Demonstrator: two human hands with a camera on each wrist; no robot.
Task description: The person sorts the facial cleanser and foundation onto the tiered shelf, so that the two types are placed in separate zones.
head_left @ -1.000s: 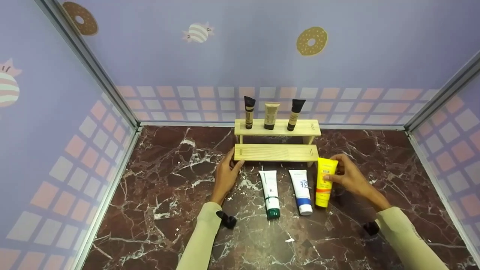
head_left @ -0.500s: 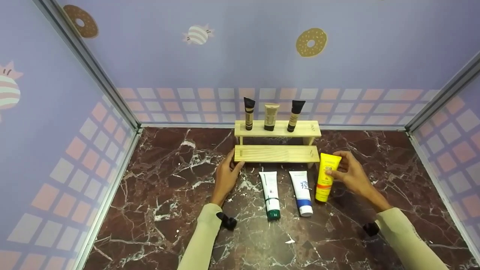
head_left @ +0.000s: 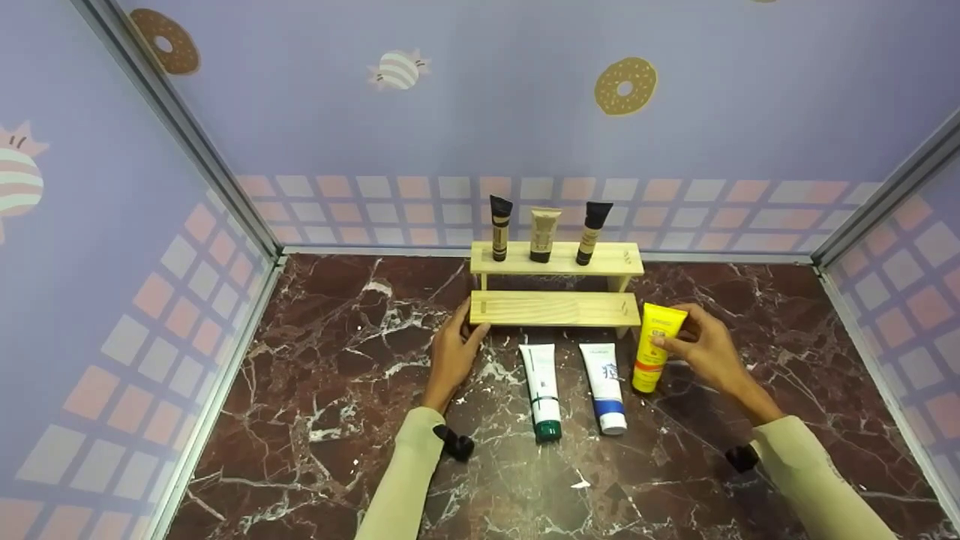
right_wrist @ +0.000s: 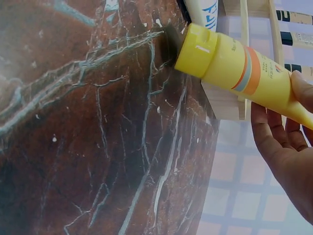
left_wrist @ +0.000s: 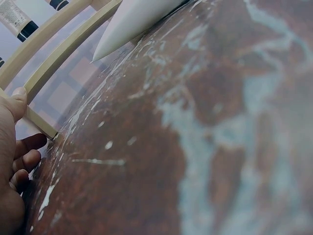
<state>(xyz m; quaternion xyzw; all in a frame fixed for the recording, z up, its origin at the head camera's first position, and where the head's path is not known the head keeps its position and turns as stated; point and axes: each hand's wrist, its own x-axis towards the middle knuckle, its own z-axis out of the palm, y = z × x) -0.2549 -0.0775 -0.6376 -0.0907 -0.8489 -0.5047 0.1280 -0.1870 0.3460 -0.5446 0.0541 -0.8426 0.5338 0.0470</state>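
Worktop [head_left: 337,375], marbled dark red, bears a two-tier wooden stand [head_left: 555,308], its left end gripped by the left hand [head_left: 453,356]; the right hand [head_left: 711,351] is clamped on a yellow tube [head_left: 649,366], tilted cap-down beside the stand's right end; two white tubes [head_left: 542,386] lie in front, three small tubes [head_left: 544,232] stand on the upper tier [head_left: 519,259]
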